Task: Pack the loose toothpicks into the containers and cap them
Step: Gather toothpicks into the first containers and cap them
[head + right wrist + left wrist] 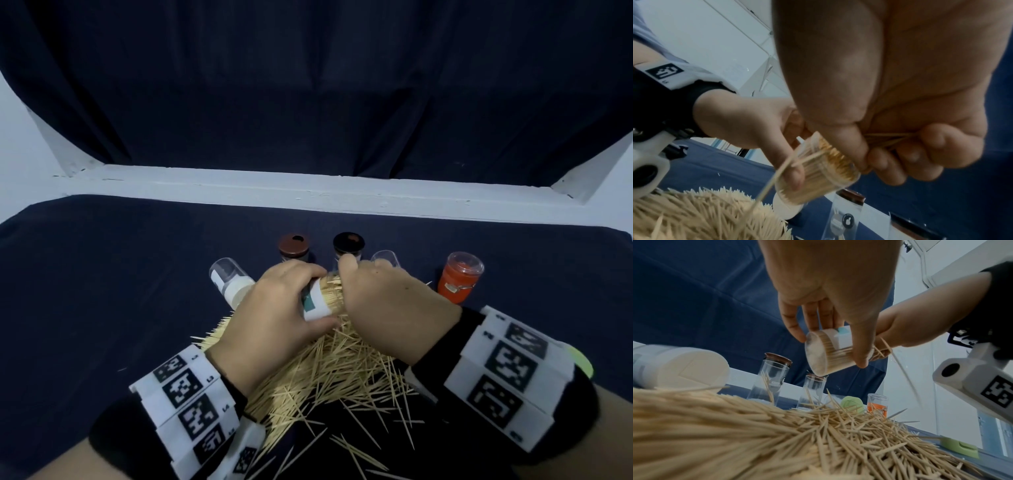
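1. Left hand [274, 308] grips the tilted, nearly full container [317, 303] above the loose toothpicks [329, 380] on the counter [102, 274].
2. Right hand [387, 308] pinches a toothpick bundle [885, 139] at its mouth.
3. Risk: crowding may jam or spill sticks; one stick [774, 175] already juts from the grip.

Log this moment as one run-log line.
left hand: holds tilted container | right hand: feeding toothpick bunch | pile: remains
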